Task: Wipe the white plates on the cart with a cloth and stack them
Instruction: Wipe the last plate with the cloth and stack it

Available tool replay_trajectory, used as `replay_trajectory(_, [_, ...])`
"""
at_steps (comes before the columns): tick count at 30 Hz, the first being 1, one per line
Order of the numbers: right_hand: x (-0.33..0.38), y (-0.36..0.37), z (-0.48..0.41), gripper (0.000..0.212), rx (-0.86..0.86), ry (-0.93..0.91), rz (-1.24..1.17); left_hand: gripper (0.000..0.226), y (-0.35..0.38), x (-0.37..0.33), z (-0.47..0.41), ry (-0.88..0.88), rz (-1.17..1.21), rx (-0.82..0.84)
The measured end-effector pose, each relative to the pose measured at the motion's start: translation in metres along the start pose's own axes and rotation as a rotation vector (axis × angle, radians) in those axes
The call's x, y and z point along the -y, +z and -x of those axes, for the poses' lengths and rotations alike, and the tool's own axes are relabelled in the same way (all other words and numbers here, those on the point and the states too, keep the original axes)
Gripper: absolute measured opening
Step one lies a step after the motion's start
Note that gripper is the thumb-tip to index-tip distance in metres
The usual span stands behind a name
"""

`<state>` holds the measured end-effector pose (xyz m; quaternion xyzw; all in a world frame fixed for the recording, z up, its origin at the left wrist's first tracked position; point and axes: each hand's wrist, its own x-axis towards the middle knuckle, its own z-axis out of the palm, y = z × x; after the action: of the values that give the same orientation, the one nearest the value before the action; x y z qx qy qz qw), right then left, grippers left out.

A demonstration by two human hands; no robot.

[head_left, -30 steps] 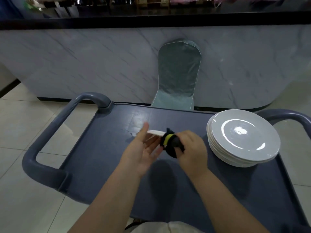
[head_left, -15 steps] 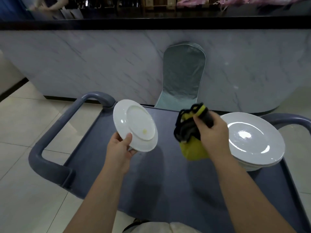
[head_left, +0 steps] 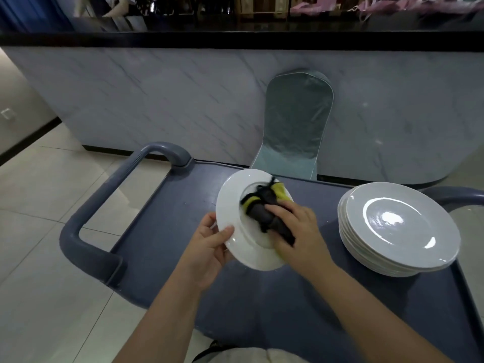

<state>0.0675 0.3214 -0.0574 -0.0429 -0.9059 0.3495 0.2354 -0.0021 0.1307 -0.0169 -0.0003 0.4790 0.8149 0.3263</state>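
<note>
- A white plate [head_left: 230, 205] is held over the cart [head_left: 167, 231], tilted with its face turned up and toward the camera
- The plate's near-left rim is gripped by the left hand [head_left: 209, 247]: the thumb is laid across the face of the rim and the other fingers are curled behind it
- A bunched black-and-yellow cloth [head_left: 264, 208] is pressed into the sunken middle of the plate, so that the well of the plate is largely filled by it
- The cloth is grasped by the right hand [head_left: 301, 231], whose fingers are curled down over it; the near part of the cloth is hidden under that hand
- The top of the cart is formed as a shallow, dark blue-grey tray with a raised edge
- A stack of plates [head_left: 398, 226] is carried in the right part of that tray, several white plates lying flat one upon another; the exact count cannot be told
- The uppermost plate of the stack is seen face up, with bright light reflected in its well; the stack is near the held plate but apart from it
- A looped handle [head_left: 86, 218] is fitted at the left end of the cart, and part of a second handle [head_left: 453, 195] is shown behind the stack at the right
- Beyond the cart a chair [head_left: 296, 127] in a pale cover is set against the marble front [head_left: 157, 100] of a bar
- The bar's dark worktop [head_left: 235, 40] is laden with things too blurred to be named
- The cart is stood on a floor [head_left: 39, 205] of pale tiles
</note>
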Motion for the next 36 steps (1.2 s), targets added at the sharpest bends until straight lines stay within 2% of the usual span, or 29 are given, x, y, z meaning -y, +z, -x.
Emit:
replay_trajectory(2, [-0.021,-0.004,-0.017,0.048,-0.088,0.129,-0.045,0.032,0.002,0.003,0.002,0.007,-0.092,0.036])
replay_trajectory(4, [-0.01,-0.002,-0.042,0.046,-0.12,0.195,-0.099,0.035,0.008,0.004,0.0,0.039,-0.119,0.028])
replay_trajectory(7, [0.031,0.014,-0.032,0.046,-0.043,0.02,-0.083,0.032,0.011,-0.003,-0.008,0.093,-0.027,-0.016])
replay_trajectory(10, [0.014,0.013,0.009,0.047,0.009,-0.104,-0.037,0.035,0.001,-0.012,-0.008,0.081,-0.055,-0.017])
replay_trajectory(13, [-0.032,0.0,-0.005,0.048,-0.092,0.119,-0.03,0.035,0.003,-0.002,-0.001,0.008,-0.158,0.029])
replay_trajectory(15, [-0.021,-0.001,-0.032,0.046,-0.11,0.177,-0.066,0.038,0.01,0.006,-0.001,0.001,-0.152,0.046])
replay_trajectory(18, [0.022,0.01,-0.021,0.043,0.002,-0.084,-0.057,0.035,0.011,-0.003,-0.007,0.026,-0.074,0.001])
replay_trajectory(20, [0.013,0.01,0.005,0.043,0.076,-0.177,-0.037,0.037,0.001,-0.011,-0.008,0.032,-0.083,0.007])
replay_trajectory(22, [-0.022,0.005,0.014,0.047,0.051,-0.109,0.001,0.034,-0.007,-0.011,-0.005,0.005,-0.135,0.033])
replay_trajectory(23, [-0.036,0.003,0.008,0.051,0.02,-0.008,0.011,0.035,-0.008,-0.008,-0.003,-0.013,-0.158,0.051])
replay_trajectory(25, [-0.037,0.006,-0.018,0.052,-0.063,0.157,-0.012,0.038,-0.004,0.0,-0.003,-0.032,-0.18,0.086])
replay_trajectory(26, [-0.023,0.011,-0.028,0.05,-0.079,0.151,-0.031,0.038,0.0,0.002,-0.005,-0.027,-0.174,0.088])
replay_trajectory(29, [0.021,0.022,-0.018,0.047,-0.014,-0.074,-0.091,0.033,-0.003,-0.004,-0.013,0.008,-0.105,0.031])
replay_trajectory(31, [0.008,0.023,0.009,0.044,0.021,-0.201,-0.076,0.033,-0.011,-0.008,-0.014,-0.006,-0.099,0.034])
replay_trajectory(33, [-0.021,0.016,0.025,0.042,-0.025,-0.15,-0.021,0.036,-0.017,-0.005,-0.009,-0.057,-0.141,0.069])
replay_trajectory(36, [-0.044,0.005,-0.006,0.046,-0.193,0.174,-0.085,0.038,-0.016,0.003,0.0,-0.101,-0.194,0.128])
